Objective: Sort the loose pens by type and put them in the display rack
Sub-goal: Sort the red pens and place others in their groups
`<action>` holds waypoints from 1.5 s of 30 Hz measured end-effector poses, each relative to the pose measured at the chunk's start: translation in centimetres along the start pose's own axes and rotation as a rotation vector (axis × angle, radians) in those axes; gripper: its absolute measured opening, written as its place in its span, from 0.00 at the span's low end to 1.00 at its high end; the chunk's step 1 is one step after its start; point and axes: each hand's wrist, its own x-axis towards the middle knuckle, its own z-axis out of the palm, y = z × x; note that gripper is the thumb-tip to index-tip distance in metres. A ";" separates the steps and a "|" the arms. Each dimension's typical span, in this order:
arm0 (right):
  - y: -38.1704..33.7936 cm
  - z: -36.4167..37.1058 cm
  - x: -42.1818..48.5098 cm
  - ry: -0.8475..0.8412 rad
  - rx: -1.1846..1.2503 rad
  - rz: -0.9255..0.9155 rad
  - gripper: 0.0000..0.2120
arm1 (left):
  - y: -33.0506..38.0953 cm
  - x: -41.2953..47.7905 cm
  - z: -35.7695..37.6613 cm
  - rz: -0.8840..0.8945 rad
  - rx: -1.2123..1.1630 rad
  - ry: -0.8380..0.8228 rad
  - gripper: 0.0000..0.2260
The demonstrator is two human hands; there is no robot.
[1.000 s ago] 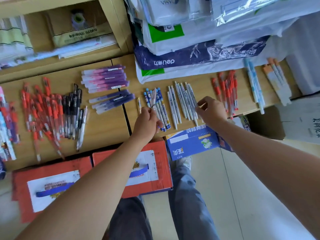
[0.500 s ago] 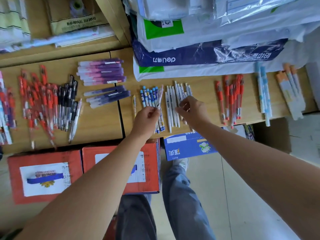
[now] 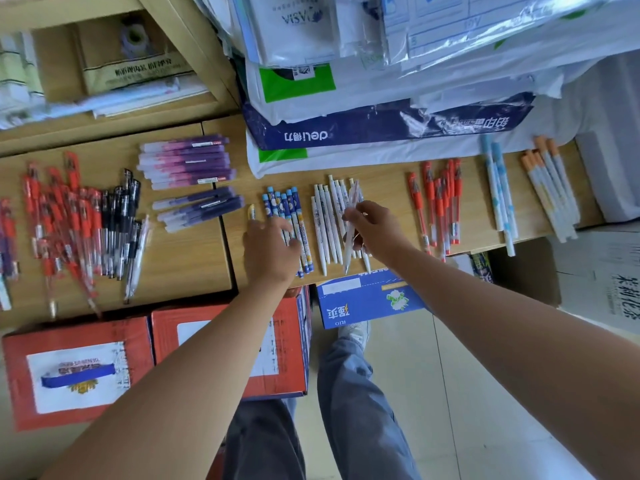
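On the wooden counter (image 3: 381,188), just below the blue paper ream (image 3: 381,128), your sorted pens lie in separate groups. Your right hand (image 3: 375,230) pinches one pale pen (image 3: 351,230), lifted slightly over the row of white pens (image 3: 327,230) beneath the ream. Your left hand (image 3: 268,249) rests flat and open, fingers spread on the blue patterned pens (image 3: 294,209) just left of that row. Further left of the ream lie purple pens (image 3: 187,161) and a red and black heap (image 3: 79,223); to its right, red pens (image 3: 440,206). You appear mid-sort. Next, probably lay the held pen parallel with its matching group. No display rack is visible.
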 end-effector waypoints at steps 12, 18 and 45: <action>-0.3 3.3 1.2 -0.004 -0.187 -0.077 0.10 | -3.4 -0.6 -0.7 -0.031 0.090 0.071 0.13; 0.0 1.1 1.3 0.146 -0.261 -0.121 0.08 | -2.1 -0.1 0.0 0.146 0.009 0.042 0.12; 2.4 -1.6 3.0 0.222 -0.661 -0.101 0.17 | 3.4 0.9 4.3 0.204 0.095 -0.081 0.26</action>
